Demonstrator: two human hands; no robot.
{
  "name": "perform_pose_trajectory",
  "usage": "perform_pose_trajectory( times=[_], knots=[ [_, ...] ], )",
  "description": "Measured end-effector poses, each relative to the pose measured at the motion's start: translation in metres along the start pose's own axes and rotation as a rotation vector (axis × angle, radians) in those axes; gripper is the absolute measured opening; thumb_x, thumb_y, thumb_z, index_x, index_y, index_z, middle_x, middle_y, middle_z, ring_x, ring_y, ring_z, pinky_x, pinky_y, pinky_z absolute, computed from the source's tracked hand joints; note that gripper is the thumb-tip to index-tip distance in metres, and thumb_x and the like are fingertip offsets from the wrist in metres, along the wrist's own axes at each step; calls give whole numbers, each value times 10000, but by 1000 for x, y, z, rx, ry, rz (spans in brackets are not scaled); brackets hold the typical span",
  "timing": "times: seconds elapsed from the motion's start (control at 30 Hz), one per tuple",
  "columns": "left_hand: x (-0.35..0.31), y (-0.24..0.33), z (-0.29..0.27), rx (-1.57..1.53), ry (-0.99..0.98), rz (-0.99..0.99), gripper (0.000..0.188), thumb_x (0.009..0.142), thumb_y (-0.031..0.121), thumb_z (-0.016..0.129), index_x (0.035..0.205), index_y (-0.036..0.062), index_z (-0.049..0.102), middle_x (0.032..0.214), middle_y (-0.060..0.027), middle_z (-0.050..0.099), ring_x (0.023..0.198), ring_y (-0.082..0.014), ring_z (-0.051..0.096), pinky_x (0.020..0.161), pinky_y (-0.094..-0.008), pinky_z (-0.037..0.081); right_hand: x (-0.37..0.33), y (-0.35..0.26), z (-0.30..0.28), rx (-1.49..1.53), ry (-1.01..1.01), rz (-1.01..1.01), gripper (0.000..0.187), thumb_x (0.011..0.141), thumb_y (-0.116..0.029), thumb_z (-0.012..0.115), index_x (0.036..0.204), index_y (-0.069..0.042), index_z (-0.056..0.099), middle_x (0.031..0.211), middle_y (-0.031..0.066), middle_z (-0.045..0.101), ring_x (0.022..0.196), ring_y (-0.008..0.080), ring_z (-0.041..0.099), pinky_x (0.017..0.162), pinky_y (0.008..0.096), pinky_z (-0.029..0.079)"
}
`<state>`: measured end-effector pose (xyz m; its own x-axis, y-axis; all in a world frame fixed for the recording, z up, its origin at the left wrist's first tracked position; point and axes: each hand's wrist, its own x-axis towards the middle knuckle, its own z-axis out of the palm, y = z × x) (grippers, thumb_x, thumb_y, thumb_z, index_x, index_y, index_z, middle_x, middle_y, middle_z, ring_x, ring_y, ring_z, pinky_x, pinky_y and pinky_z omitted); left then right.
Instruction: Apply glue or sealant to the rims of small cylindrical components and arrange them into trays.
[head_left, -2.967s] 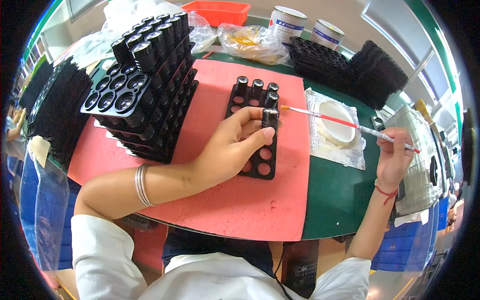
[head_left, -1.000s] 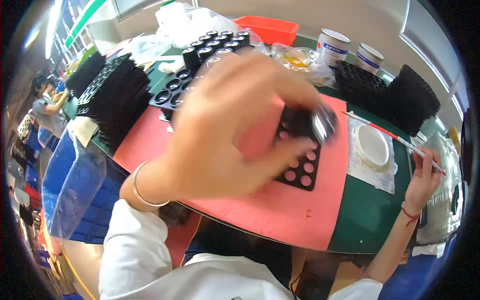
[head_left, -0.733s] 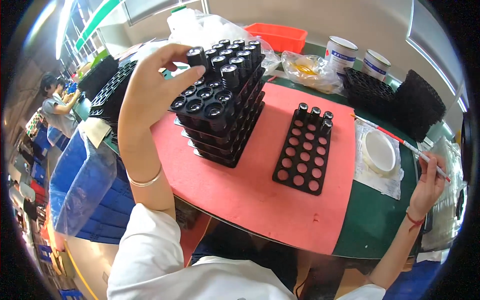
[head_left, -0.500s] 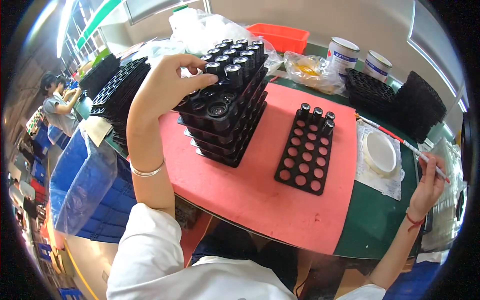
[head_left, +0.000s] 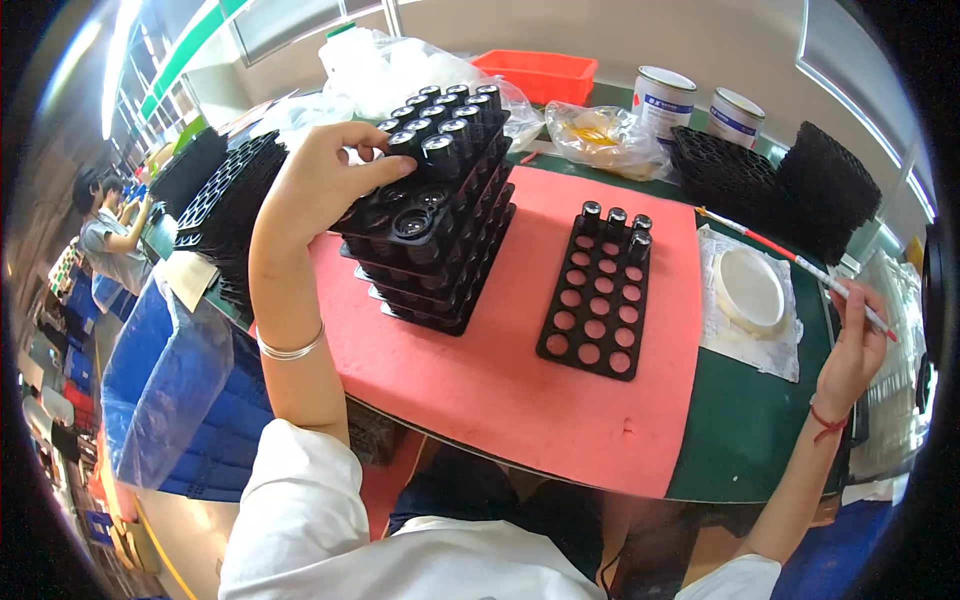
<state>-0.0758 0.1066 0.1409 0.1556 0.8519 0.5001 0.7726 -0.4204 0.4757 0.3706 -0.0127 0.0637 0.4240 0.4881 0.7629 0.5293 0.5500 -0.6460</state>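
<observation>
My left hand (head_left: pixel 315 180) reaches over a tall stack of black plastic trays (head_left: pixel 420 262). Its thumb and fingertips close around a black cylinder with a shiny silver top (head_left: pixel 402 144), still among its neighbours on the top tray. Several like it stand in rows behind, while nearer pockets hold none. My right hand (head_left: pixel 852 345) grips a slim red-and-white brush (head_left: pixel 783 254) whose tip points toward the far left. Below the brush, a round white dish (head_left: pixel 750 287) rests on a stained sheet. Between the hands lies a black perforated tray (head_left: pixel 588 328), with several cylinders upright at its far end.
A pink mat (head_left: pixel 470 400) covers much of the green table (head_left: pixel 722 440). Behind are a red bin (head_left: pixel 540 75), clear bags (head_left: pixel 600 135), two cans (head_left: pixel 663 100) and dark honeycomb trays (head_left: pixel 725 170). More trays (head_left: pixel 232 195) and a blue lined crate (head_left: pixel 190 400) stand left.
The whole view has shifted slightly, so the table things sit a little further left. My left fingers stay at the same cylinder, and my right hand keeps its hold on the brush.
</observation>
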Motion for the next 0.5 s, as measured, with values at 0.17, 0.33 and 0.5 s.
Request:
perform_pose_trajectory(
  times=[0.17, 0.33, 0.5],
  knots=[
    [1, -4, 1, -32, -3, 2, 314, 638, 220, 708, 773, -42, 604, 600, -2, 456, 547, -74, 392, 484, -218, 313, -1, -2, 4, -25, -1, -21, 153, 853, -105, 492, 888, 34, 544, 880, 109, 573, 801, 147, 554, 748, 250, 460],
    [1, 1, 5, -4, 19, 13, 316, 635, 212, 704, 777, -53, 604, 592, 0, 452, 547, -77, 389, 478, -218, 305, -1, -6, 6, -29, -1, -43, 150, 850, -111, 497, 874, 26, 551, 869, 100, 574, 791, 144, 552, 752, 250, 457],
    [0, 6, 3, 48, 40, 31, 316, 642, 212, 693, 776, -59, 600, 577, -1, 438, 544, -74, 380, 470, -224, 297, -1, -8, 6, -54, -9, -27, 151, 851, -118, 496, 859, 21, 554, 859, 93, 574, 781, 133, 550, 738, 244, 456]
  ],
)
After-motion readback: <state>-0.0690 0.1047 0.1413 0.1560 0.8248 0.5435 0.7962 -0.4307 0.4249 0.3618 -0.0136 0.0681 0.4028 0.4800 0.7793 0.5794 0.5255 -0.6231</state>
